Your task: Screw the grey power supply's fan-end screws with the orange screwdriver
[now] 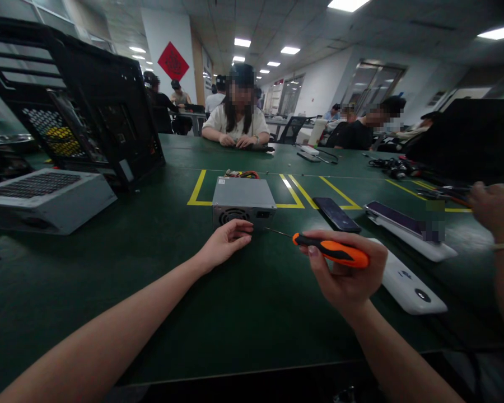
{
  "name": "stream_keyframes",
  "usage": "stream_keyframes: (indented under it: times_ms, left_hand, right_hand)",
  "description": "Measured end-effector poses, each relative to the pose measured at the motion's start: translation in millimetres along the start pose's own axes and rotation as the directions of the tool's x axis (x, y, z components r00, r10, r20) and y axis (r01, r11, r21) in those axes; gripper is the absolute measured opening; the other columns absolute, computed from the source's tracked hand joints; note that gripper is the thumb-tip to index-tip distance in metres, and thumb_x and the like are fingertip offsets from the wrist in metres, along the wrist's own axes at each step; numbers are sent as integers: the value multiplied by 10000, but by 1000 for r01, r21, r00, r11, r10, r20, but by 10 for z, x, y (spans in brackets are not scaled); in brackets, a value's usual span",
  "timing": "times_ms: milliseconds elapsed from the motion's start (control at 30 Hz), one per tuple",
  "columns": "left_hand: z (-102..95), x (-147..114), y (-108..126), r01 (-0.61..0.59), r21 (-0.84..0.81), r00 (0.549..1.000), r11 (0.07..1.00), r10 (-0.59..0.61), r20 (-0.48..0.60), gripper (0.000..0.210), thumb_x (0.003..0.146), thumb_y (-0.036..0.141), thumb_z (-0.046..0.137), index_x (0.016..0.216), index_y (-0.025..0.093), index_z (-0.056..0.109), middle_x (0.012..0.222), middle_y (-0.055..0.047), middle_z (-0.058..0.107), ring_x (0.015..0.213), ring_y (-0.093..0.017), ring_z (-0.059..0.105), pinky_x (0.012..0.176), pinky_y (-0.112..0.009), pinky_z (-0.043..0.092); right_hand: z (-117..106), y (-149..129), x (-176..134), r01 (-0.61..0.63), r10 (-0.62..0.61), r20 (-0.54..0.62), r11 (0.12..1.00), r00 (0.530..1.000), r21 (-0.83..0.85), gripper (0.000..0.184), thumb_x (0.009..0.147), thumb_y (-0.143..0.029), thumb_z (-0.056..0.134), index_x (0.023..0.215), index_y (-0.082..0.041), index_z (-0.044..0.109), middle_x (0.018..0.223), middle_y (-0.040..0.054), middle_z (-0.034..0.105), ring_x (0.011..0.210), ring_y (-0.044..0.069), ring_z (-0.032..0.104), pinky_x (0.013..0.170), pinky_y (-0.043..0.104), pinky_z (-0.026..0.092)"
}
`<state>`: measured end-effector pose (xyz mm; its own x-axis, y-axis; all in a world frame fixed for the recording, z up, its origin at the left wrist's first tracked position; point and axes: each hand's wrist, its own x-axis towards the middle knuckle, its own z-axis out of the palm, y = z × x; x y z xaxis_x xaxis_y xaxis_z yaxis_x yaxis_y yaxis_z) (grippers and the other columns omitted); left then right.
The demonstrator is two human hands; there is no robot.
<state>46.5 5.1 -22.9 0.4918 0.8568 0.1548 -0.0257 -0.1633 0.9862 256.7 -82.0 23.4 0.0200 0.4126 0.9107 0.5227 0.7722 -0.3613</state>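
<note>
A grey computer power supply [244, 193] sits on the green table, its fan grille and socket facing me and its bundle of wires at the back. My left hand [223, 245] is at its front lower edge, fingers stretched out and gripping nothing; whether they touch the metal I cannot tell. My right hand [355, 282] is closed around the orange and black handle of a screwdriver [340, 253]. The thin shaft points left, with its tip just off the lower right corner of the power supply's front face.
At left stand a black computer case [109, 123] and a second power supply [46, 201]. Right of centre lie a dark phone [336, 214] and white devices [411, 285]. Another person's hand [493, 207] reaches in at far right. Across the table sits a person [237, 120].
</note>
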Motion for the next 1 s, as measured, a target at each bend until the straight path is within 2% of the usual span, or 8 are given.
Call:
stream_keyframes:
  times_ms: [67, 167, 333, 467, 733, 900, 1000]
  left_hand:
    - [-5, -1, -8, 33, 39, 999, 999, -31, -37, 330, 789, 240, 605, 1098, 152, 530, 1078, -86, 583, 977, -172, 564, 889, -356, 433]
    - [-8, -6, -19, 66, 63, 997, 996, -63, -40, 316, 805, 278, 585, 1089, 147, 535, 988, -68, 595, 884, -155, 576, 809, -330, 453]
    - [-10, -4, -39, 68, 60, 998, 996, -67, -20, 294, 816, 297, 567, 1071, 153, 538, 930, -47, 600, 831, -139, 577, 779, -315, 447]
    - [-4, 1, -24, 62, 63, 998, 996, -61, -18, 289, 809, 296, 569, 1055, 145, 541, 900, -45, 602, 804, -138, 577, 764, -317, 446]
    - [6, -18, 0, 69, 68, 998, 995, -68, -19, 285, 813, 296, 564, 1058, 151, 541, 903, -42, 599, 809, -138, 577, 757, -311, 445]
    - [0, -10, -17, 73, 59, 997, 996, -72, -17, 278, 818, 299, 559, 1056, 155, 542, 904, -40, 600, 802, -134, 580, 748, -303, 448]
    - [13, -6, 5, 86, 64, 996, 994, -84, -25, 262, 822, 280, 550, 1048, 147, 542, 899, -41, 603, 797, -132, 580, 747, -301, 447]
  right_hand:
    - [-14, 56, 3, 128, -125, 53, 991, 991, -50, 475, 669, -59, 654, 1079, -223, 481, 913, 43, 686, 746, 192, 684, 625, 334, 582]
    - [-21, 159, -7, 293, -271, 170, 949, 947, -116, 434, 661, -53, 654, 1035, -207, 496, 965, 72, 685, 799, 194, 683, 625, 301, 582]
    - [-5, 256, -30, 462, -388, 290, 847, 875, -263, 285, 679, -107, 657, 915, -200, 526, 981, 73, 686, 788, 159, 677, 622, 244, 569]
    - [19, 285, -21, 512, -428, 311, 813, 849, -277, 294, 679, -107, 661, 923, -185, 517, 970, 85, 684, 796, 152, 671, 627, 238, 563]
    - [14, 386, -38, 524, -421, 378, 821, 824, -227, 343, 690, -130, 656, 980, -239, 508, 1079, 66, 655, 862, 168, 669, 627, 269, 570]
    - [16, 389, -39, 554, -449, 394, 806, 802, -209, 397, 677, -117, 661, 1020, -199, 479, 1043, 108, 657, 855, 171, 663, 620, 265, 561]
    - [22, 386, -41, 548, -446, 391, 812, 805, -202, 389, 681, -128, 653, 1017, -206, 473, 1039, 99, 659, 841, 170, 664, 614, 268, 560]
